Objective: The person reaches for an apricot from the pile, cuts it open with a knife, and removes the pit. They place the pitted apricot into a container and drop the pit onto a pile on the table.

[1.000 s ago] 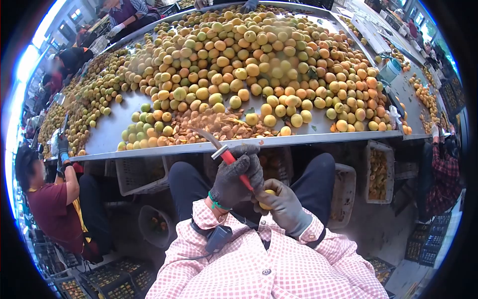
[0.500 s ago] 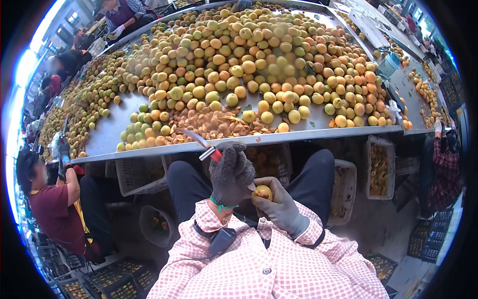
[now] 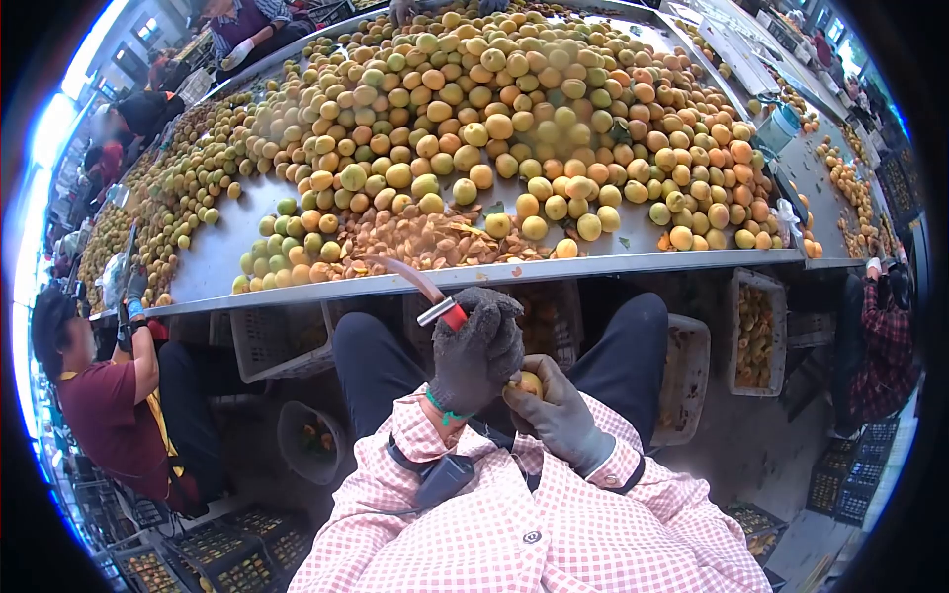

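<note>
My left hand [image 3: 478, 348], in a dark knitted glove with a green band at the wrist, is closed around the red handle of a knife [image 3: 453, 314]. Its curved blade points up and left, away from the fruit. In a grey glove, my right hand [image 3: 561, 420] grips a yellow-orange apricot [image 3: 531, 383] between thumb and fingers. The two hands meet at this apricot in front of my chest, and the left glove covers part of it. Just beyond the table edge lies a heap of brownish apricot pieces [image 3: 425, 240], beside whole apricots [image 3: 435, 128].
The metal table's front rim [image 3: 593, 267] runs across ahead of my knees. Beneath it stand a white crate [image 3: 277, 346], another crate [image 3: 682, 381] and a crate of fruit pieces [image 3: 756, 336]. A bucket [image 3: 311, 442] sits on the floor. A co-worker [image 3: 114, 405] sits at left.
My left hand, with the knife, has shifted right and slightly down, closer against the apricot. My right hand still holds the apricot, whose brown patch is now less visible.
</note>
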The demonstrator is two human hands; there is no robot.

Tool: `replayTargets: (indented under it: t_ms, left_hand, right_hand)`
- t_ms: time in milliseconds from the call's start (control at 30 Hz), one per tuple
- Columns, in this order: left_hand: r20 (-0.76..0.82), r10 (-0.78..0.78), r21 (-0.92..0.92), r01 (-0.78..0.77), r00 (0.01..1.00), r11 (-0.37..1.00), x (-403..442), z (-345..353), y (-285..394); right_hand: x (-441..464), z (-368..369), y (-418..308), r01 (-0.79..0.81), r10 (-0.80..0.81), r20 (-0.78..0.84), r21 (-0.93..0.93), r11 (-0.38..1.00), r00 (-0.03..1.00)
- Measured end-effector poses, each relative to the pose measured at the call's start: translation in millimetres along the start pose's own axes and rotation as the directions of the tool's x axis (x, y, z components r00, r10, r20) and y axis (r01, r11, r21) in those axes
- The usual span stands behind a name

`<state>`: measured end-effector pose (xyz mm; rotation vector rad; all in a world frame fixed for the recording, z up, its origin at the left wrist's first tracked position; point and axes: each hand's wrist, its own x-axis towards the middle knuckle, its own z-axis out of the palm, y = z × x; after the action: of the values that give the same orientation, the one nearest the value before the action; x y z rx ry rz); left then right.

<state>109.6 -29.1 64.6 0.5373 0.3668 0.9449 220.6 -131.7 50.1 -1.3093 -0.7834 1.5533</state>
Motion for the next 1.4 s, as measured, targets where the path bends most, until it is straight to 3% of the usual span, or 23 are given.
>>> replayTargets:
  t_ms: [100, 167, 300, 367, 500, 567, 800, 1000, 1100, 1167, 1200, 1267, 1300, 1367, 1400]
  left_hand:
    - [0.027, 0.056, 0.048, -0.057, 0.998, 0.997, 1, -2, 4]
    - [0.034, 0.118, -0.018, -0.117, 0.992, 0.993, 4, -5, 7]
    - [0.107, 0.098, -0.069, -0.091, 0.989, 0.993, 5, -5, 7]
    - [0.153, 0.068, -0.073, -0.057, 0.986, 0.996, 4, -10, 2]
    - [0.152, 0.045, -0.103, -0.030, 0.987, 0.994, -1, -12, -1]
    - [0.146, 0.051, -0.194, -0.022, 0.988, 0.981, -2, -10, 0]
    - [0.206, 0.081, -0.134, -0.053, 0.975, 0.989, -6, -7, 8]
    - [0.292, 0.099, -0.218, -0.034, 0.951, 0.975, -5, -2, 5]
    - [0.255, 0.071, -0.150, -0.033, 0.964, 0.988, -5, 9, 7]
    - [0.178, 0.021, 0.104, -0.040, 0.984, 0.994, -6, 19, 9]
    - [0.176, 0.022, 0.104, -0.041, 0.984, 0.994, -7, 18, 9]
    - [0.110, -0.069, 0.196, 0.047, 0.992, 0.980, -10, 16, 9]
    - [0.110, -0.070, 0.196, 0.047, 0.991, 0.979, -10, 14, 7]
    - [0.122, -0.017, 0.132, 0.001, 0.992, 0.991, -10, 9, -1]
    - [0.127, -0.017, 0.129, 0.000, 0.992, 0.992, -9, 3, -4]
  right_hand:
    - [-3, -1, -11, -0.068, 0.060, 0.055, 0.161, 0.985, 0.997]
    - [-2, 3, -16, 0.013, -0.025, 0.058, 0.205, 0.979, 0.998]
    - [-2, 6, -11, 0.094, -0.099, 0.034, 0.129, 0.987, 0.995]
    - [-4, 5, -11, 0.012, -0.014, 0.019, 0.116, 0.993, 1.000]
    - [-7, 3, -10, -0.012, 0.011, 0.026, 0.076, 0.997, 1.000]
    - [-8, 5, -16, -0.059, 0.057, 0.027, 0.096, 0.994, 0.998]
    - [-9, 5, -24, -0.093, 0.086, 0.051, 0.170, 0.981, 0.995]
    - [-12, 7, -19, -0.083, 0.074, 0.069, 0.127, 0.989, 0.995]
    - [-11, 7, -13, 0.022, -0.022, 0.008, 0.040, 0.999, 1.000]
    - [-12, 5, -13, 0.012, -0.012, 0.016, -0.010, 1.000, 1.000]
    - [-13, 6, -11, 0.010, -0.010, 0.019, -0.011, 1.000, 1.000]
    - [-14, 10, -7, 0.172, -0.174, -0.001, -0.143, 0.975, 0.985]
    - [-13, 13, -5, 0.172, -0.174, -0.001, -0.142, 0.975, 0.985]
    - [-9, 16, -1, 0.392, -0.421, -0.040, -0.291, 0.873, 0.906]
    - [-5, 14, 3, 0.394, -0.423, -0.042, -0.295, 0.871, 0.905]
